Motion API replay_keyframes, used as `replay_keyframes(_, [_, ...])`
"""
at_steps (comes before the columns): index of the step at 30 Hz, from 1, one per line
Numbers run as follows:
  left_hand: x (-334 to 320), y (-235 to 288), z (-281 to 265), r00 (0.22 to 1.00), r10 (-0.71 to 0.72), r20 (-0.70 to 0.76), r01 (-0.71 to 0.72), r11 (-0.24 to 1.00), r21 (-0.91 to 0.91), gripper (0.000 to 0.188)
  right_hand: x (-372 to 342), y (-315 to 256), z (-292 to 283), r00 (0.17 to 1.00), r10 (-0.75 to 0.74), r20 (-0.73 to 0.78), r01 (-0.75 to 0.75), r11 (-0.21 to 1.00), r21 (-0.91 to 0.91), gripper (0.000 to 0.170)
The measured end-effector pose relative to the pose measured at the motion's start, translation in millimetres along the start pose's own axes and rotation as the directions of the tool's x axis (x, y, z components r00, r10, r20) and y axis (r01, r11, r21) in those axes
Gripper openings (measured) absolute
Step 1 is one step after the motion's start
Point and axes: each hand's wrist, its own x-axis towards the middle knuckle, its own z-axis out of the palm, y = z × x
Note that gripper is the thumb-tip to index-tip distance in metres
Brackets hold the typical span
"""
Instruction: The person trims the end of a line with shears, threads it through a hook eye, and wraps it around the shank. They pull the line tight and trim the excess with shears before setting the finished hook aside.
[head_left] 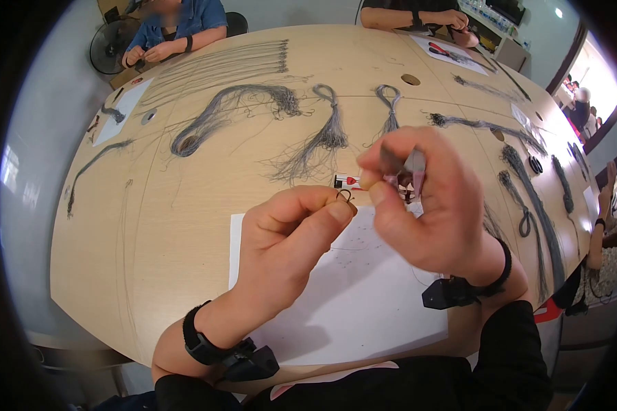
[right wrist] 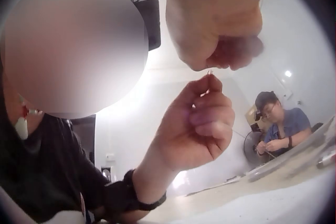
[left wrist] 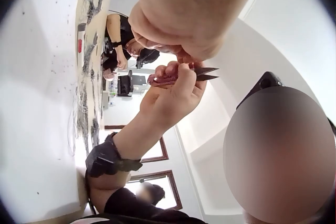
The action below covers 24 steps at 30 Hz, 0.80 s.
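My left hand (head_left: 288,236) pinches a small dark hook-like piece (head_left: 347,197) between thumb and forefinger, above a white sheet (head_left: 363,301). To its right, my right hand (head_left: 439,205) holds small pointed snips (head_left: 413,168) with a pinkish handle, blades pointing up and apart. In the left wrist view the snips (left wrist: 206,74) stick out past the fingers of the right hand (left wrist: 178,92). Thin tips (right wrist: 210,72) rise from the pinch of the left hand (right wrist: 202,124) in the right wrist view. The hands do not touch in the head view.
Grey strand bundles (head_left: 329,133) lie across the table (head_left: 96,274), with more on the right beside black scissors (head_left: 535,164). A red-and-white item (head_left: 347,181) sits behind the sheet. Two people work at the far side; a fan (head_left: 113,48) stands at the back left.
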Motion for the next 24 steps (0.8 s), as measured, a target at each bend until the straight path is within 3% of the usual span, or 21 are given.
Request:
replay_keyframes(1, [0.5, 0.7, 0.1, 1.0, -0.007, 0.0, 0.007, 1.0, 0.004, 0.009, 0.8, -0.1, -1.6, 0.991, 0.134, -0.007, -0.132, 0.984, 0.122, 0.023])
replay_keyframes(2, [0.8, 0.9, 0.4, 1.0, -0.015, 0.0, 0.015, 1.0, 0.008, 0.008, 1.4, 0.3, -1.9, 0.991, 0.134, -0.006, -0.133, 0.984, 0.121, 0.023])
replay_keyframes(4, [1.1, -0.4, 2.4, 1.0, -0.024, -0.006, 0.024, 1.0, 0.004, 0.009, 1.7, 0.9, -1.6, 0.953, 0.265, 0.146, -0.301, 0.88, 0.367, 0.02])
replay_keyframes(6, [1.4, -1.6, 3.9, 0.999, -0.035, -0.01, 0.035, 0.999, 0.002, 0.009, 0.9, 1.9, 0.5, 0.956, 0.259, 0.138, -0.292, 0.896, 0.335, 0.019])
replay_keyframes(9, [1.4, -3.7, 5.8, 0.998, 0.032, -0.046, -0.025, 0.988, 0.153, 0.008, -0.2, 3.5, 4.6, 0.958, 0.264, 0.112, -0.286, 0.906, 0.312, 0.018])
replay_keyframes(11, [1.0, -4.2, 9.4, 0.985, 0.151, -0.085, -0.115, 0.937, 0.331, 0.008, -0.5, 3.7, 5.0, 0.958, 0.272, 0.094, -0.288, 0.903, 0.32, 0.018])
replay_keyframes(14, [0.9, -5.6, 4.3, 0.983, 0.17, -0.074, -0.141, 0.943, 0.3, 0.008, -1.3, 3.3, 4.7, 0.944, 0.305, 0.129, -0.331, 0.88, 0.34, 0.016])
replay_keyframes(18, [2.7, -1.7, 1.3, 0.972, 0.2, -0.122, -0.172, 0.962, 0.211, 0.009, 0.3, 1.8, 0.6, 0.967, 0.213, 0.142, -0.24, 0.947, 0.212, 0.024])
replay_keyframes(22, [3.4, 7.6, 0.8, 0.975, 0.13, -0.179, -0.115, 0.989, 0.091, 0.012, 3.8, 1.2, -1.4, 0.97, 0.128, 0.206, -0.134, 0.991, 0.019, 0.037])
replay_keyframes(24, [3.4, 9.2, -0.1, 0.975, 0.085, -0.206, -0.08, 0.996, 0.035, 0.012, 3.0, -1.4, 1.0, 0.968, 0.117, 0.222, -0.131, 0.99, 0.05, 0.04])
